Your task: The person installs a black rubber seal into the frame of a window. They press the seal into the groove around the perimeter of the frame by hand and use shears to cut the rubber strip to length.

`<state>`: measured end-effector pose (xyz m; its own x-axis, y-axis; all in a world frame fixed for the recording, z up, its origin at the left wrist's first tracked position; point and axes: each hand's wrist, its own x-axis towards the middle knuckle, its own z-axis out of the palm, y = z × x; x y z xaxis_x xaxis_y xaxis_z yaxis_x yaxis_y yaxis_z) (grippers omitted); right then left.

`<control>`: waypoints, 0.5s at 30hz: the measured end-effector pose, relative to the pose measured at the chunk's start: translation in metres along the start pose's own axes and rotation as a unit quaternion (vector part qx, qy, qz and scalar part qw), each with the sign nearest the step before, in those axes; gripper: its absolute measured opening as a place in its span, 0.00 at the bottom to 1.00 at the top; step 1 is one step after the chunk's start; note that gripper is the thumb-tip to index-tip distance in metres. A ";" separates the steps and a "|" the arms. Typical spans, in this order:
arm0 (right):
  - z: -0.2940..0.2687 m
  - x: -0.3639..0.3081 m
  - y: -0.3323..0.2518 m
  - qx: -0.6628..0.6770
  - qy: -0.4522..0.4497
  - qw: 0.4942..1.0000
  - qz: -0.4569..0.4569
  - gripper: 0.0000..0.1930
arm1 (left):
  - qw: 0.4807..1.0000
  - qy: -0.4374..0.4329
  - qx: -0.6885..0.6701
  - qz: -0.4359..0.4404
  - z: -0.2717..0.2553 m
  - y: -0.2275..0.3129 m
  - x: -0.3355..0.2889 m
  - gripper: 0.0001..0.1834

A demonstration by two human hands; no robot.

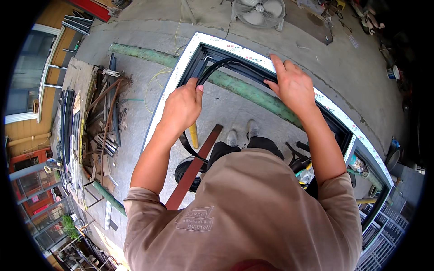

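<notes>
A large window frame (168, 90), dark inside and covered with printed white film on its face, lies across green pipes in front of me. My left hand (183, 106) is closed round a black rubber strip (212, 67) beside the frame's left bar. From there the strip arches up and runs along the inner edge of the far bar toward my right hand (294, 86). That hand grips the far bar, fingers over the white face and thumb at the inner edge. The strip's other end trails down to a black coil (183, 178) on the floor.
One green pipe (253, 92) passes beneath the frame, with a brown metal bar (196, 165) near my legs. Scrap wood and profiles (101, 117) are heaped at left. A floor fan (259, 11) stands at the far side. Stacked grey profiles (384, 237) lie at lower right.
</notes>
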<state>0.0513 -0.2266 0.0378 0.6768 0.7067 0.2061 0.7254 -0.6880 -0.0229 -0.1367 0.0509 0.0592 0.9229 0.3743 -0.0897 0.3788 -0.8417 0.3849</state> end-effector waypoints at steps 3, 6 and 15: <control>-0.002 -0.001 -0.002 0.002 0.005 1.000 0.001 0.41 | 0.999 -0.038 -0.007 0.021 0.006 -0.003 -0.002 0.21; -0.003 0.000 -0.003 0.009 0.001 1.000 0.001 0.41 | 0.997 -0.069 -0.021 0.015 0.001 -0.002 0.003 0.20; -0.005 0.000 -0.009 0.000 0.000 1.000 0.016 0.40 | 0.984 -0.074 -0.155 0.040 0.032 -0.024 0.008 0.20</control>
<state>0.0444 -0.2216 0.0426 0.6999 0.6843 0.2044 0.7031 -0.7105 -0.0290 -0.1359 0.0619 0.0195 0.9575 0.2319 -0.1712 0.2865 -0.6989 0.6553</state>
